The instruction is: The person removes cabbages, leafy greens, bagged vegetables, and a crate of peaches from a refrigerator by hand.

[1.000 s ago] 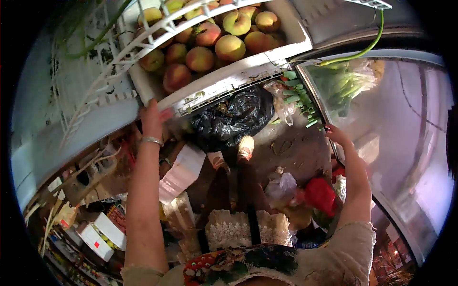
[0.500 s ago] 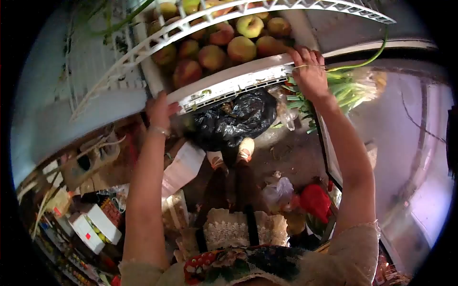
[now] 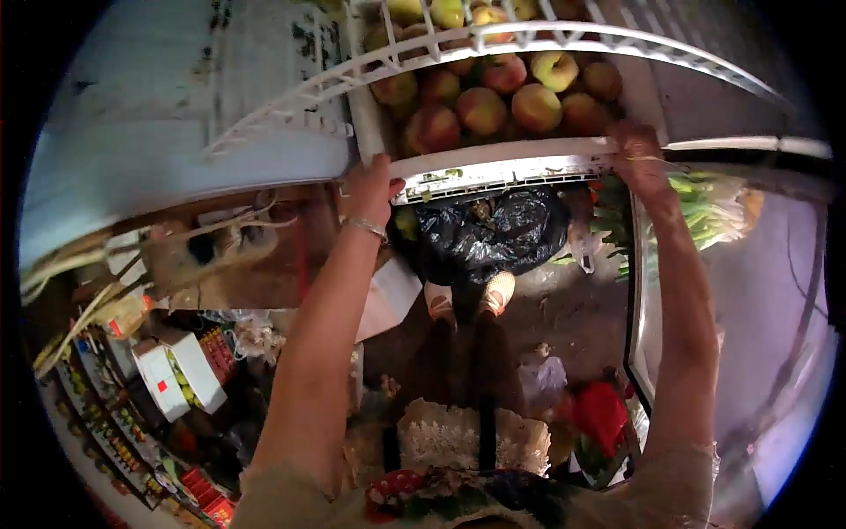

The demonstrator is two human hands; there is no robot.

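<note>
A pale foam-like box (image 3: 511,160) full of peaches (image 3: 483,110) stands high in the view, its near wall between my two hands. My left hand (image 3: 368,189) grips the left end of that wall, fingers bent over the edge. At the right end my right hand (image 3: 639,154) is closed over the corner; its fingertips are partly hidden. A curved white wire rack (image 3: 493,37) crosses above the peaches. Directly below the box lies a black plastic bag (image 3: 493,231), close to my feet.
Green onions (image 3: 705,207) lie right of my right hand, near a glass door (image 3: 767,326). A red bag (image 3: 601,416) and a whitish plastic bag (image 3: 542,379) sit on the floor. To the left are a cardboard box (image 3: 388,300) and shelves of small goods (image 3: 115,423).
The view has turned, so the box's near wall now looks almost level and farther right. Long green stalks near the rack no longer show. Both hands keep their hold.
</note>
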